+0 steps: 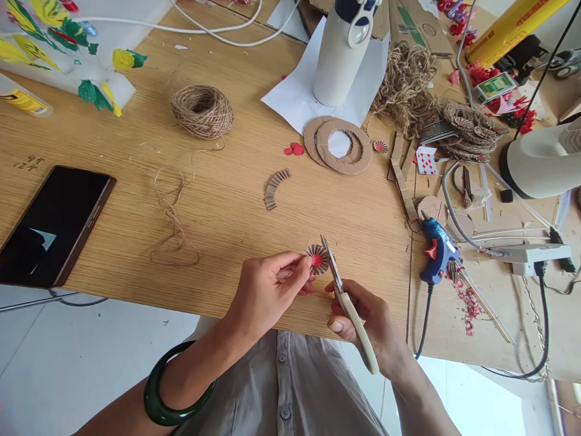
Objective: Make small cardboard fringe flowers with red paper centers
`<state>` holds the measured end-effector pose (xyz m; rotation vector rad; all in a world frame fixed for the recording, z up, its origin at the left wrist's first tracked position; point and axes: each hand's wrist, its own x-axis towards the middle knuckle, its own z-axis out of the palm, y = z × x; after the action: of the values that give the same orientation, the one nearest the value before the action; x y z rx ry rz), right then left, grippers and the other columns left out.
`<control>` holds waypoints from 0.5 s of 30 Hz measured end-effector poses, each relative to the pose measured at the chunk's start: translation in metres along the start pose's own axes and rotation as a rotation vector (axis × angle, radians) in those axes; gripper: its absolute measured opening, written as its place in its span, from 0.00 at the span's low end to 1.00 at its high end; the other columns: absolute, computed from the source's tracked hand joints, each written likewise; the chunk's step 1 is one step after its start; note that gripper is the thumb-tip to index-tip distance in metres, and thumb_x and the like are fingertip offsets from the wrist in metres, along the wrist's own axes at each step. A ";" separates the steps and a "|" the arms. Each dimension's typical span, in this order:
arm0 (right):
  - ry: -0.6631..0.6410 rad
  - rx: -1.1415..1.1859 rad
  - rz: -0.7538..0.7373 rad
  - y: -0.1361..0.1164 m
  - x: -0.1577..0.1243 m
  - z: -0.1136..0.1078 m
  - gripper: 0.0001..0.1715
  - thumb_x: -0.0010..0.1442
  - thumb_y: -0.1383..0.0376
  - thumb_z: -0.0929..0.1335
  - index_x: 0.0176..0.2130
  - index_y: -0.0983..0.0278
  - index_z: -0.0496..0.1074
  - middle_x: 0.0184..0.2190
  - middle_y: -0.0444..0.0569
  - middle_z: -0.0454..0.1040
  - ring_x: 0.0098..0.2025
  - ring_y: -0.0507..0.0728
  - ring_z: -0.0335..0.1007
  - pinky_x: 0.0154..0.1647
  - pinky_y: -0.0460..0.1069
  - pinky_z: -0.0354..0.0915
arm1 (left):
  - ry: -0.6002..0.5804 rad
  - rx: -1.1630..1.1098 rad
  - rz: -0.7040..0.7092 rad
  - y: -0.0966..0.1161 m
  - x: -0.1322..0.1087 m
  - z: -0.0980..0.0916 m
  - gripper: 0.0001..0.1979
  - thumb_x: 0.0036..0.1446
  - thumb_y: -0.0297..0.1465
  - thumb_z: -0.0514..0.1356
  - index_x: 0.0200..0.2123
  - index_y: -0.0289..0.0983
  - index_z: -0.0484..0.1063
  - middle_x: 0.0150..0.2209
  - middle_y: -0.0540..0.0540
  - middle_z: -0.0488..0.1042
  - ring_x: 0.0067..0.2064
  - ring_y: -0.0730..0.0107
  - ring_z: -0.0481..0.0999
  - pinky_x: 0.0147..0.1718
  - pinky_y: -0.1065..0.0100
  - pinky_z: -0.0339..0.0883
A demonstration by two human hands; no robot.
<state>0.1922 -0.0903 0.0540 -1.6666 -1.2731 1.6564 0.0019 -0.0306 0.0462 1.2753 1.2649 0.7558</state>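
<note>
And now the left hand pinches the red-centred rosette at its edge, just beside the scissors held in the right hand, looking light, crushable, probably safest gripped near its middle.

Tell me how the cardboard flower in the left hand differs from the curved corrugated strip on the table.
The cardboard flower looks round; the corrugated strip is an open arc. The flower has a red centre, the strip none. The left hand holds the flower, while the strip lies on the table. Both are brown and ridged.
</note>
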 end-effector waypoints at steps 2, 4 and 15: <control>0.012 -0.008 -0.008 0.001 0.000 0.000 0.34 0.53 0.42 0.73 0.44 0.67 0.71 0.26 0.41 0.60 0.29 0.51 0.53 0.28 0.46 0.53 | 0.003 -0.005 -0.005 0.000 -0.001 -0.001 0.11 0.62 0.35 0.60 0.29 0.36 0.76 0.24 0.51 0.81 0.27 0.71 0.82 0.28 0.78 0.73; 0.023 -0.018 -0.010 0.002 0.000 0.000 0.32 0.53 0.43 0.73 0.42 0.67 0.71 0.25 0.40 0.59 0.28 0.51 0.52 0.27 0.46 0.52 | 0.003 -0.009 -0.016 0.000 -0.001 -0.002 0.10 0.61 0.35 0.61 0.30 0.36 0.76 0.23 0.51 0.81 0.27 0.70 0.82 0.28 0.78 0.73; 0.044 -0.041 0.027 0.007 -0.002 0.000 0.31 0.51 0.44 0.74 0.39 0.68 0.72 0.22 0.39 0.55 0.26 0.50 0.49 0.25 0.47 0.47 | -0.040 -0.148 -0.151 -0.004 0.002 -0.004 0.12 0.60 0.38 0.62 0.30 0.36 0.77 0.25 0.48 0.81 0.27 0.67 0.82 0.29 0.73 0.77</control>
<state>0.1945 -0.0952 0.0497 -1.7418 -1.2768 1.6103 -0.0019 -0.0284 0.0427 1.0581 1.2346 0.6987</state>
